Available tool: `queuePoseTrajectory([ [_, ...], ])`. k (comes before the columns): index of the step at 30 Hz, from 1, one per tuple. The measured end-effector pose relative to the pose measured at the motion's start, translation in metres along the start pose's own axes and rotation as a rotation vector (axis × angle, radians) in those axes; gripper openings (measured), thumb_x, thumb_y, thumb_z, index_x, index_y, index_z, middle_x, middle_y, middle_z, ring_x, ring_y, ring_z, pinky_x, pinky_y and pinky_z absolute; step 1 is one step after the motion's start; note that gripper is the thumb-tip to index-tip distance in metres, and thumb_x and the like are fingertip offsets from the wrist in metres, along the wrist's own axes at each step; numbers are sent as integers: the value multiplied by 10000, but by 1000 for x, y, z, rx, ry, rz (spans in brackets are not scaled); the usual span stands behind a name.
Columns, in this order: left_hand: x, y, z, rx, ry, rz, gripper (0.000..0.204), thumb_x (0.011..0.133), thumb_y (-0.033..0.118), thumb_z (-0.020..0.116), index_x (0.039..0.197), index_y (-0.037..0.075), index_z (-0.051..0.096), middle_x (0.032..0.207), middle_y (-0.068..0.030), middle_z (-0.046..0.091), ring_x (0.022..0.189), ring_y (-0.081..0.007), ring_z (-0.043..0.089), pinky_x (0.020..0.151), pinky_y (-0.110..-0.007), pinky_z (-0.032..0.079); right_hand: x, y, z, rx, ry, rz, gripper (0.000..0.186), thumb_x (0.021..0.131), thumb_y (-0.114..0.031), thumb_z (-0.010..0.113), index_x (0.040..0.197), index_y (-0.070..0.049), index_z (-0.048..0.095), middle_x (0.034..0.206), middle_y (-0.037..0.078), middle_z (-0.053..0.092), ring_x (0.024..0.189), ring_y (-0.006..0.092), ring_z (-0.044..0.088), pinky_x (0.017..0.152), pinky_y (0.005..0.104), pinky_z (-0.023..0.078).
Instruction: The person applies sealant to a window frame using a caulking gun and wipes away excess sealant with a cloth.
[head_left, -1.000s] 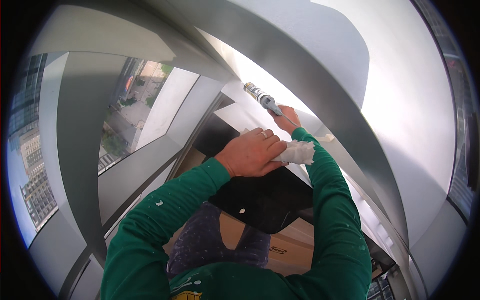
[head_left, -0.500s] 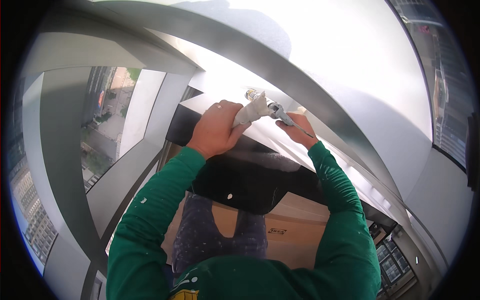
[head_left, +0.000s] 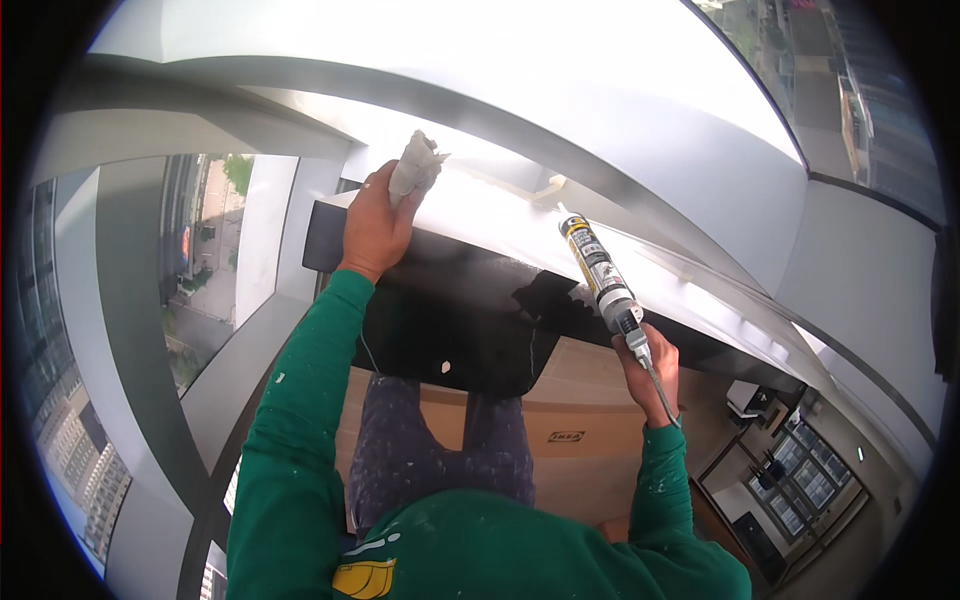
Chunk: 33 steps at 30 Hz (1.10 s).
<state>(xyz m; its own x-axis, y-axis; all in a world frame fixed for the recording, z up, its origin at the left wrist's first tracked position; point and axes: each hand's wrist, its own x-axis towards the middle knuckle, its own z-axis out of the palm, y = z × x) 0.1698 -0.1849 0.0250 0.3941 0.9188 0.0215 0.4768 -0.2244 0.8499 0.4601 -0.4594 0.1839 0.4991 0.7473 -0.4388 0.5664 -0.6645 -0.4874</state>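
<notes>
My right hand (head_left: 655, 368) is closed around the handle end of a caulking gun (head_left: 630, 325). A sealant cartridge (head_left: 597, 262), white with dark and yellow bands, sits in the gun, its nozzle pointing up and away toward the window ledge. In my left hand (head_left: 378, 222) I grip a crumpled whitish rag (head_left: 417, 168), which sticks out above my thumb and fingers. That hand is above the left end of a glossy black surface (head_left: 430, 320), near the bright white ledge (head_left: 490, 205). The gun's trigger is hidden behind my right hand.
A brown cardboard box (head_left: 590, 440) lies below the black surface, around my legs. Window frames (head_left: 140, 290) rise on the left, with a street far below. A pale frame beam (head_left: 480, 100) crosses beyond the ledge. At lower right is a room with a gridded window (head_left: 800, 475).
My hands have moved apart. The left one, with the rag, has shifted left and up, away from the cartridge. My right hand has lowered and swung the gun out lengthwise, nozzle away from me.
</notes>
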Motion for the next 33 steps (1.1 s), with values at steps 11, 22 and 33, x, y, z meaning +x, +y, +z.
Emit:
queuePoseTrajectory([
  [11,-121,90,5,-787,349,-518,401,1102,267,485,1388,-13,516,1285,-123,641,1104,-211,653,942,-346,538,-140,43,50,-7,125,-492,365,738,-149,693,1068,4,660,1050,153,659,1066,354,635,1076,563,402],
  [22,-200,223,45,-1628,77,-745,533,958,302,737,1364,72,479,1148,-105,638,983,-233,682,860,-389,594,-105,54,24,42,-145,-934,364,622,-129,770,952,-37,646,926,101,598,928,315,614,880,470,489],
  [33,-197,287,39,-1577,62,-578,607,871,257,825,1366,96,511,1141,-77,644,980,-211,689,874,-391,617,-97,40,-54,-21,-118,-1065,281,582,-166,782,764,-69,591,753,77,532,741,292,579,688,414,475],
])
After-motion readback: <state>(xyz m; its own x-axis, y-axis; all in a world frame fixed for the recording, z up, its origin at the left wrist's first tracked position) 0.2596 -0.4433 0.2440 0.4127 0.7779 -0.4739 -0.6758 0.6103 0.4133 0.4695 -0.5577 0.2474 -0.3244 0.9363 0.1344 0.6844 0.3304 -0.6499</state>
